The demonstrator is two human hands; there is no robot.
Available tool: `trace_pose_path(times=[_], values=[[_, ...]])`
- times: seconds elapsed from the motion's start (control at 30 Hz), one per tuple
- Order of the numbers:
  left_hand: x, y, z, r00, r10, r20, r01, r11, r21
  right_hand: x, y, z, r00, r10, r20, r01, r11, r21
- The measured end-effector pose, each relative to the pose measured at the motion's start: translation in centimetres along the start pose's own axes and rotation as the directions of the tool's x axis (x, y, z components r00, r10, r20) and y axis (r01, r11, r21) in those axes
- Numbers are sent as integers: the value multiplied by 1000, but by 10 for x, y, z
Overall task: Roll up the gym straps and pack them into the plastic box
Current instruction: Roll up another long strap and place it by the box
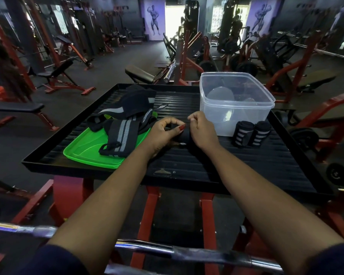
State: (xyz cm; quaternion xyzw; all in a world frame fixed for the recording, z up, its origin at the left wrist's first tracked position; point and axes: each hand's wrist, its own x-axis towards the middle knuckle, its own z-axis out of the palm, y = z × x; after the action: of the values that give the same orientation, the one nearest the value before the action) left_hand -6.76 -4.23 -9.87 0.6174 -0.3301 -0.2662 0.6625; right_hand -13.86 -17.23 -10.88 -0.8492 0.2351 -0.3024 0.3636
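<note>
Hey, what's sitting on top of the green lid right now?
A loose pile of unrolled black and grey gym straps lies across the green lid, spilling onto the black tray behind. Whatever is under the straps is covered; only the lid's near left part shows.

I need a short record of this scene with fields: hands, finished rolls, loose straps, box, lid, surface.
hands: left hand and right hand both grip one black strap roll between them
finished rolls: two rolled straps stand on the tray, beside the box, not inside it
loose straps: a pile of unrolled straps, partly on the lid
box: clear plastic box, open; no straps visible inside
lid: green lid, flat, at left
surface: black ribbed tray
</note>
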Motion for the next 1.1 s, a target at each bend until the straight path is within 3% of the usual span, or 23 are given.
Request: trace_pose_path(times=[0.17,0.47,0.63,0.8,0.97,1.1], values=[[2,1,-1,996,-83,15,83,994,-73,-5,-1,-3,995,-91,-42,91,996,-5],[1,-3,0,968,-75,241,32,984,176,-12,-17,-27,958,-211,-194,203,977,-59],[3,2,12,954,-64,292,9,982,187,-19,-14,-38,944,-229,-239,222,974,-56],[7,5,33,976,-100,192,86,993,78,-31,-12,-58,915,-122,-384,168,982,88],[15,2,74,998,-33,62,34,999,-21,-49,-1,-78,927,25,-374,-57,996,-74],[25,-12,107,998,-23,-64,21,1000,-22,-60,9,-81,918,96,-384,-126,991,-53]])
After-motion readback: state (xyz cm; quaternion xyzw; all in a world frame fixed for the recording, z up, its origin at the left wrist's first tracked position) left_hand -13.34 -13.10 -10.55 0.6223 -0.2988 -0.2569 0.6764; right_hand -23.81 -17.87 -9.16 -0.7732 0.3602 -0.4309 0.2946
